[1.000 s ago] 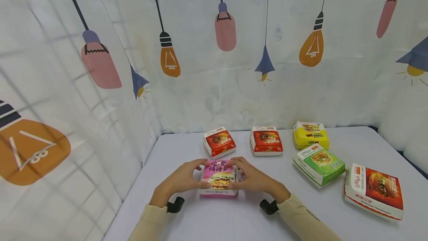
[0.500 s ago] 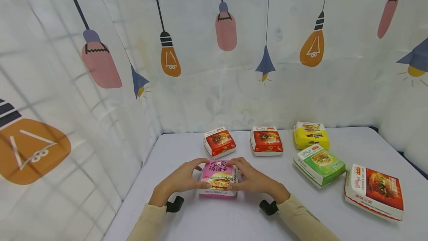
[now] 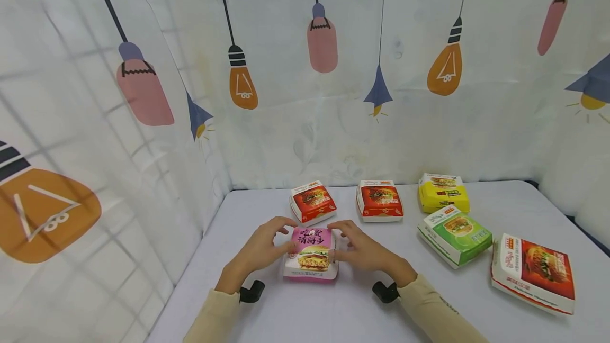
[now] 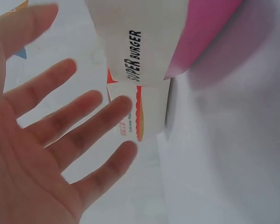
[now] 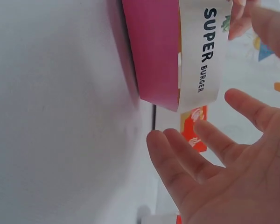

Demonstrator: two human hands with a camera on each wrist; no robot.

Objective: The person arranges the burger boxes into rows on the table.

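A pink and white burger box (image 3: pixel 312 258) with a burger picture on top lies flat on the table near me, its lid closed. My left hand (image 3: pixel 263 245) hovers at its left side, fingers spread. In the left wrist view those fingers stand apart from the white wall of the burger box (image 4: pixel 142 37), which reads "SUPER BURGER". On the other side, my right hand (image 3: pixel 366 249) is held beside the box with loosely spread fingers. The right wrist view shows a gap between these fingers and the pink lower wall of the burger box (image 5: pixel 156 51).
Just behind the pink box is a red burger box (image 3: pixel 313 202), with a second red box (image 3: pixel 379 201) to its right. Farther right lie a yellow box (image 3: pixel 443 192), a green box (image 3: pixel 455 234) and a larger red and white box (image 3: pixel 532 273). A lamp-printed curtain (image 3: pixel 286 142) hangs behind the white table (image 3: pixel 381 322).
Both hands have come off the pink burger box; their fingers and thumbs have lifted and spread a little outward. The box stays at nearly the same spot, and the other boxes have not moved.
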